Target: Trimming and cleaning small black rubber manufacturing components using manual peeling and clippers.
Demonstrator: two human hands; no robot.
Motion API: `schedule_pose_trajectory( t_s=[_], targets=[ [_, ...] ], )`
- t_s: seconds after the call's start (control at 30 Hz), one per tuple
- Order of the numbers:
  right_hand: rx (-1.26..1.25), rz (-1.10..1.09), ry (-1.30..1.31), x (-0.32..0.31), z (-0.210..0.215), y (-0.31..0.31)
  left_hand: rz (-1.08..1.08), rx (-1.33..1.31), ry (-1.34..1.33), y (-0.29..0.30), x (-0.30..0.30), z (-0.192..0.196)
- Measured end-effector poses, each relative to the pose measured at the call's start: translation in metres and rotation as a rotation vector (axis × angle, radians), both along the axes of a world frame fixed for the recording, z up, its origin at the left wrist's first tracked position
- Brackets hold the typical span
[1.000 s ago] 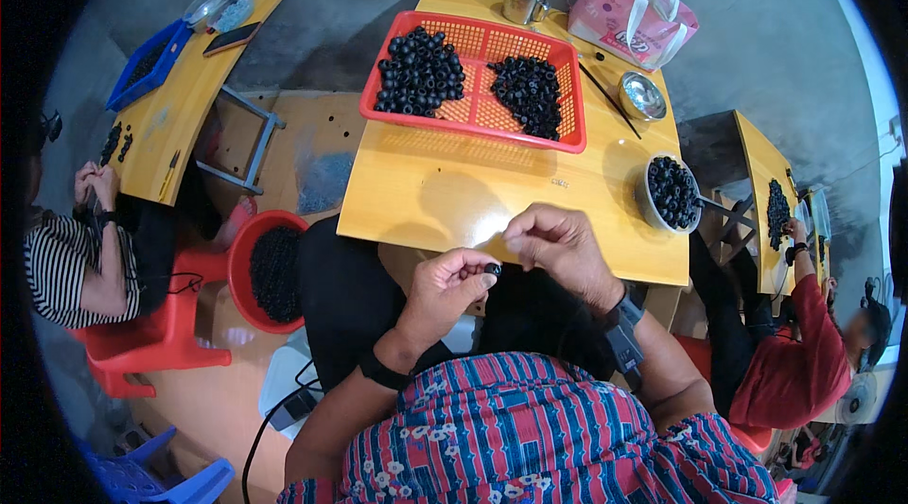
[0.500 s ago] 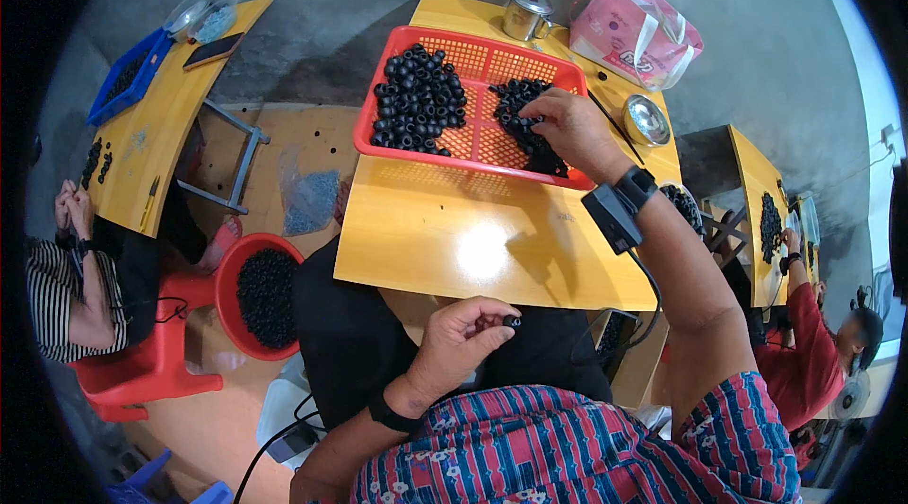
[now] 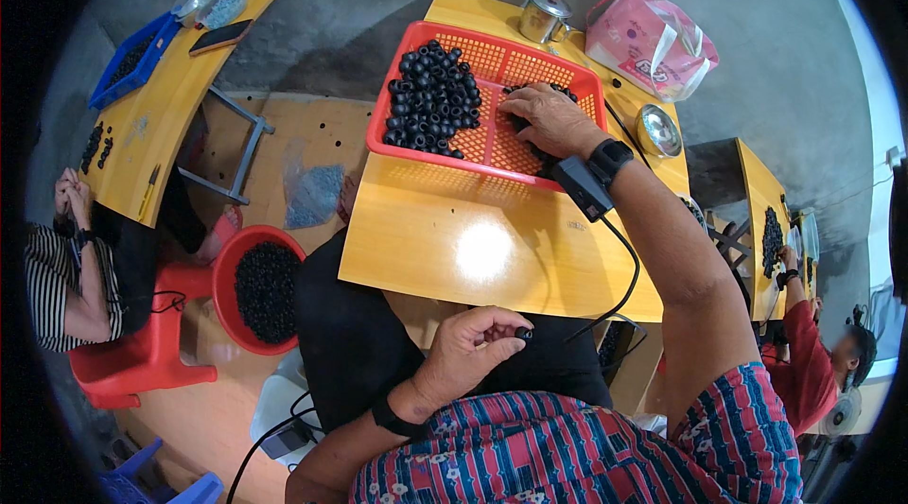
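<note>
My left hand (image 3: 473, 348) rests low over my lap, fingers curled around a small black ring-shaped part (image 3: 523, 335) pinched at the fingertips. My right hand (image 3: 551, 118) reaches forward into the red mesh tray (image 3: 478, 143) on the yellow table (image 3: 473, 249), fingers down in the right-hand pile of black parts (image 3: 558, 93); what it grips is hidden. A larger pile of black parts (image 3: 430, 102) lies in the tray's left half. A black watch and a small black device with a cable sit on my right wrist.
A metal tin (image 3: 544, 17), a pink bag (image 3: 648, 36) and a metal bowl (image 3: 657, 130) stand beyond the tray. A red tub of black parts (image 3: 263, 288) sits on the floor at left. Other people work at yellow tables on the left (image 3: 71, 268) and right (image 3: 818, 362).
My right hand left my left hand, reached out to the tray and now sits deeper in the right pile. My left hand stayed near my lap holding the small black part.
</note>
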State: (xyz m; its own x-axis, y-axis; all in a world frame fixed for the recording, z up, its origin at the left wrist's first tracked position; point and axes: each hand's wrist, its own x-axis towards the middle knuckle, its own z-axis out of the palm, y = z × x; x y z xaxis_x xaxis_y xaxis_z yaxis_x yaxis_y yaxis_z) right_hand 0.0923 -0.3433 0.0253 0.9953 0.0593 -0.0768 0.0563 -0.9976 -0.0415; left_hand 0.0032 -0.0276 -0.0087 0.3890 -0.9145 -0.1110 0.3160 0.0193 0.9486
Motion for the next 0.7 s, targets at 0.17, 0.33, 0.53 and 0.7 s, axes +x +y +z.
schedule_pose_trajectory(
  t_s=[0.17,0.33,0.53,0.7],
  targets=[
    [0.094,0.029,0.041,-0.017,0.007,-0.003,-0.004,-0.005,-0.01,0.0,-0.002,-0.002],
    [0.319,0.002,-0.031,-0.03,0.022,-0.009,-0.006,-0.007,0.003,0.0,-0.003,0.001],
    [0.314,-0.09,-0.113,-0.029,0.031,0.002,-0.008,-0.001,0.025,-0.001,-0.004,-0.001],
    [0.389,0.131,-0.01,-0.021,0.017,0.016,-0.015,0.013,0.015,0.0,-0.004,-0.005]
  ],
)
